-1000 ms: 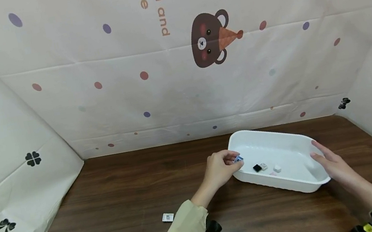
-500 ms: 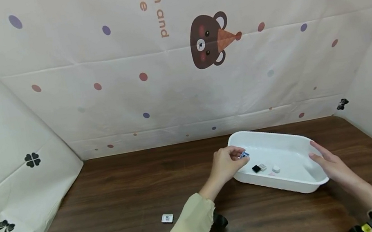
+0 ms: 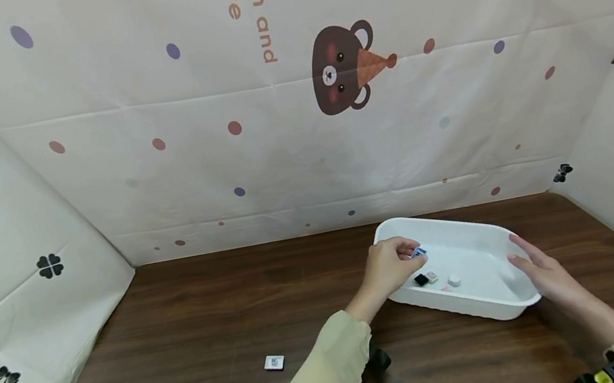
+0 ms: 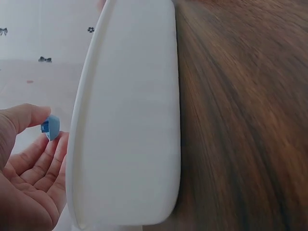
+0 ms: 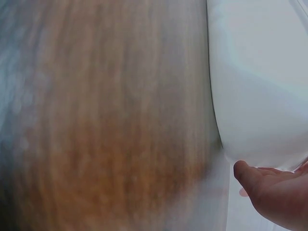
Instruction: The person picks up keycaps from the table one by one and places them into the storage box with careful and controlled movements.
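In the head view my left hand (image 3: pixel 391 267) is over the left end of a white plastic tray (image 3: pixel 485 312). It pinches a small blue keycap (image 3: pixel 418 252) between thumb and fingers. The left wrist view shows the hollow underside of that blue keycap (image 4: pixel 51 127), held clear of the tray's side wall (image 4: pixel 127 120). My right hand (image 3: pixel 552 275) rests against the tray's right end, thumb and fingers extended. Inside the tray lie a black keycap (image 3: pixel 421 279), a pale marked keycap (image 3: pixel 432 277), a white keycap (image 3: pixel 454 280) and something small and pink (image 3: pixel 446 289).
A small white piece with a grey marking (image 3: pixel 274 362) lies on the dark wood table (image 3: pixel 196 334), left of the tray. A printed white sheet (image 3: pixel 186 171) hangs behind the table and at both sides.
My left hand has moved right with the blue keycap, from the tray's left rim to further over its inside. The right hand and the tray stay in place.
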Demonstrator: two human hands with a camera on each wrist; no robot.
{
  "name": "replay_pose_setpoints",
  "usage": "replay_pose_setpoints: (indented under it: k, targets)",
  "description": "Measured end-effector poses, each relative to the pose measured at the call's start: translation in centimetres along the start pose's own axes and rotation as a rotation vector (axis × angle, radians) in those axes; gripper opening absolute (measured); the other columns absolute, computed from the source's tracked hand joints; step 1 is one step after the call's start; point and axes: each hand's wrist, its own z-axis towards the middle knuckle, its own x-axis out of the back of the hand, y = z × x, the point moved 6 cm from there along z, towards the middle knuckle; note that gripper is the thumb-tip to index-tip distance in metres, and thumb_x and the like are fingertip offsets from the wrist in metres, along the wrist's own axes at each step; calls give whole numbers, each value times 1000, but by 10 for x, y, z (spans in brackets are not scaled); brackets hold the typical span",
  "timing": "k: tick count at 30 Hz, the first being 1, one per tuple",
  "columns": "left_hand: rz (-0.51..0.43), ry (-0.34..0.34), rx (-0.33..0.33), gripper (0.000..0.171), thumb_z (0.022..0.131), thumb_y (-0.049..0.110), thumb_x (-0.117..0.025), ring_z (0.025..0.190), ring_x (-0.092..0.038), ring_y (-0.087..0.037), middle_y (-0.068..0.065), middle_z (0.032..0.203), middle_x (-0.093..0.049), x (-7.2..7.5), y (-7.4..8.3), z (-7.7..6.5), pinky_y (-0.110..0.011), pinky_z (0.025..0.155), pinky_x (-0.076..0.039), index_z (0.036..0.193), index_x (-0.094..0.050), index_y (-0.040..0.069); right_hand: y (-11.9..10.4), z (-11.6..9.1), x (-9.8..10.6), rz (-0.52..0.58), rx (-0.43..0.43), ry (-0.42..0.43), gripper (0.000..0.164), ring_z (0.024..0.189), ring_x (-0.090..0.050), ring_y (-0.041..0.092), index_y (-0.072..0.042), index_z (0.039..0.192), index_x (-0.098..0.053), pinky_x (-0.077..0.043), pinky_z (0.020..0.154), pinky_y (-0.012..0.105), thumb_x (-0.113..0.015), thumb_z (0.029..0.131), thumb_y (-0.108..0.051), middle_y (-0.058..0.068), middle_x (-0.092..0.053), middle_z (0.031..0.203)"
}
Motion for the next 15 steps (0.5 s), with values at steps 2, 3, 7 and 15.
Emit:
replay_pose_setpoints:
  k: [2,3,7,15]
  targets:
    - [5,-5,-5,19,78,20,-72,69,-55,1,4,83,-66,-3,2,2,-12,63,-44,93,-69,10,0,0,0,6,9,2,67,129,10,50,-5,144,7,-3,98,66,-27,98,-40,30,14,144]
    - [6,-8,-3,19,78,21,-72,70,-55,1,4,83,-65,-4,3,2,-12,63,-44,94,-69,10,-1,0,0,8,12,2,67,130,10,50,-5,144,7,-3,99,66,-27,98,-40,30,14,144]
    - [18,-13,0,19,78,21,-72,69,-56,1,5,83,-65,-10,5,5,-12,63,-44,94,-69,11,0,0,0,11,12,3,67,130,10,49,-5,144,6,-3,99,66,-28,98,-40,30,14,144]
    - [58,-50,2,19,78,19,-70,71,-56,2,5,83,-66,-25,12,10,-11,62,-43,95,-70,12,0,1,0,11,2,-2,67,130,11,50,-7,144,8,-3,98,67,-28,98,-40,29,15,144]
